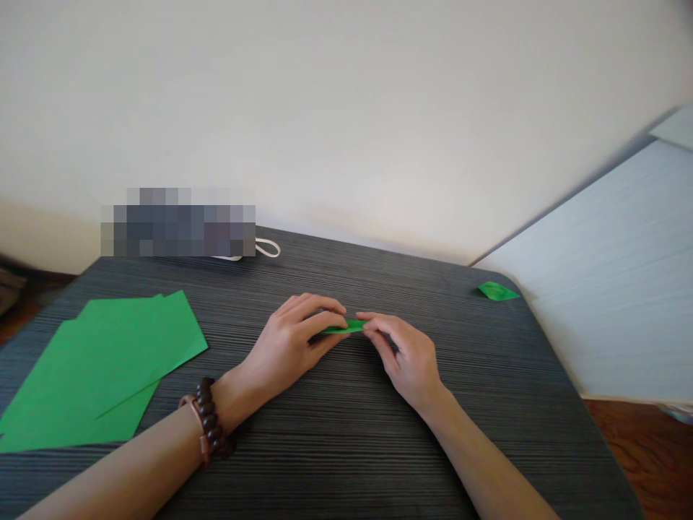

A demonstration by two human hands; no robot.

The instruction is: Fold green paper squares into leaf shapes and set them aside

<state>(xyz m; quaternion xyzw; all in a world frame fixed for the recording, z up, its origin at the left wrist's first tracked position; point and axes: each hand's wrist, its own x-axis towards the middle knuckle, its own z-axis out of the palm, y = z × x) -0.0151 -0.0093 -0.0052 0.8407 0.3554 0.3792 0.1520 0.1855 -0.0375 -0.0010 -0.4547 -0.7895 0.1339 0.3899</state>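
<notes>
Between my two hands is a narrow folded strip of green paper (354, 326), lying crosswise just above the dark table (336, 462). My left hand (295, 336) pinches its left end between thumb and fingers, which hide part of it. At the right end, the thumb and fingertips of my right hand (408, 354) are closed on the paper. A beaded bracelet (208, 419) circles my left wrist. Off to the left lie several flat green paper sheets (113, 354), overlapping one another. Near the far right corner rests a small folded green paper piece (497, 291), pointed at its ends.
A blurred-out object (178, 227) with a pale loop strap (269, 248) stands at the back left of the table. Behind the table rises a pale wall (346, 108). A light panel (611, 274) borders the right edge, with brown floor (633, 455) below.
</notes>
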